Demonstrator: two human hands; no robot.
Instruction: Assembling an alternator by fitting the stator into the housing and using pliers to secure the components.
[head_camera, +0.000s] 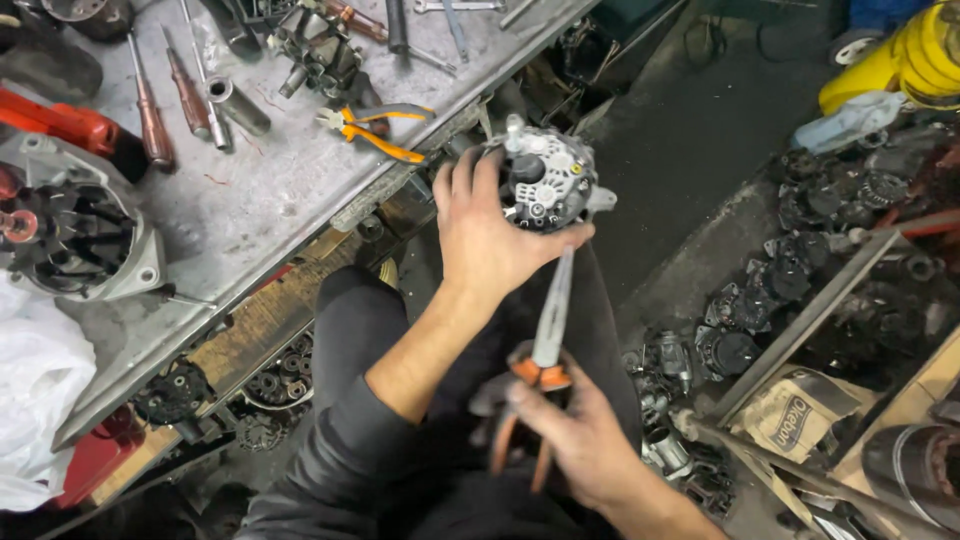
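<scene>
the alternator (548, 182) sits in front of the person's lap beside the metal workbench (280, 190); it looks heavy, rigid, greasy, best gripped around its ribbed casing. the left hand (485, 235) wraps it from behind, wrist bent. the right hand (580, 440) clasps orange-handled long-nose pliers (545, 345), tips pointing up at it.

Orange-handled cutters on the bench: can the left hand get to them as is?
Probably not yet: the left hand is wrapped around the alternator. The cutters lie uncovered just beside it on the bench.
</scene>
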